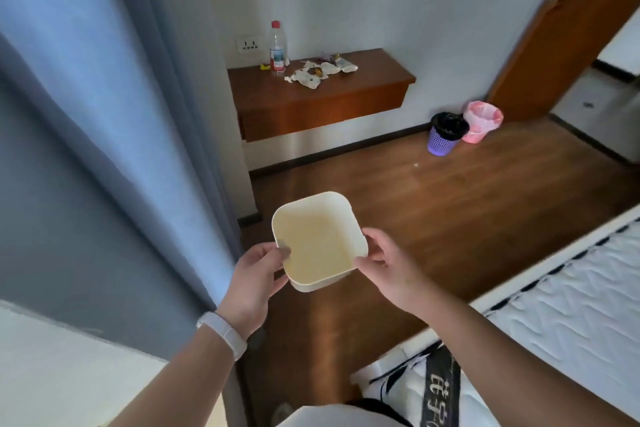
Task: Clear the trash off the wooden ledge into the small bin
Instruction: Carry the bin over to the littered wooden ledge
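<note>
I hold a small cream square bin (320,243) in front of me, above the floor, and it looks empty inside. My left hand (258,270) grips its left rim and my right hand (388,265) grips its right rim. Across the room a wooden ledge (363,80) is fixed to the white wall. On it lie crumpled white papers and wrappers (317,73), a clear plastic bottle with a red cap (277,47) and a small yellow scrap (265,67).
A purple basket with a black liner (446,135) and a pink-lined bin (481,121) stand on the wooden floor by the wooden door (568,28). A blue curtain (121,97) hangs on the left. A white mattress (571,305) lies at the right.
</note>
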A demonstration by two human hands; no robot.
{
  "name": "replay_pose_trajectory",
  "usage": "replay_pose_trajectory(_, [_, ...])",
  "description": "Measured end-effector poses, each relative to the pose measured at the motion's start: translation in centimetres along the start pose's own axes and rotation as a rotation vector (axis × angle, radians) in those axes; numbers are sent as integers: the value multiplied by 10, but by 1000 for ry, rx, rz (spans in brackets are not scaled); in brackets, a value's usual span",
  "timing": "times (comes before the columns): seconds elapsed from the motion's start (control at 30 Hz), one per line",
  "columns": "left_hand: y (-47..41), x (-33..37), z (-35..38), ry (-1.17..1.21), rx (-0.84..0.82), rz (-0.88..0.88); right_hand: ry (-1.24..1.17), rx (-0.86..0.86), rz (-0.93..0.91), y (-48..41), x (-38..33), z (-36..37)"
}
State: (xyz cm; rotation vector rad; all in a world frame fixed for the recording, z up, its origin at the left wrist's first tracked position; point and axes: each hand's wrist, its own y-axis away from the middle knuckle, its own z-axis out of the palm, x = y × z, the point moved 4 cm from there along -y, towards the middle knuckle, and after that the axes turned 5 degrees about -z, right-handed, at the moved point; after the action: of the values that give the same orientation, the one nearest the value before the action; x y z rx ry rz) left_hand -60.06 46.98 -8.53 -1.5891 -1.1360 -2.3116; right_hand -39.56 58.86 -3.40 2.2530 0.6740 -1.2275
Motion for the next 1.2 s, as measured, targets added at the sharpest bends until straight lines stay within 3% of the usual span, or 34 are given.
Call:
replay_pose_trajectory(0.33, [-69, 32, 33, -40, -125, -65, -14, 106, 55, -45, 1, -27])
replay_pose_trajectory(0.87, [-259, 130, 131, -116, 13, -103, -370, 86, 71, -279, 46, -126])
replay_pose_trajectory(1.2, [-352, 195, 208, -51, 47, -57, -341, 84, -5, -396, 46, -215])
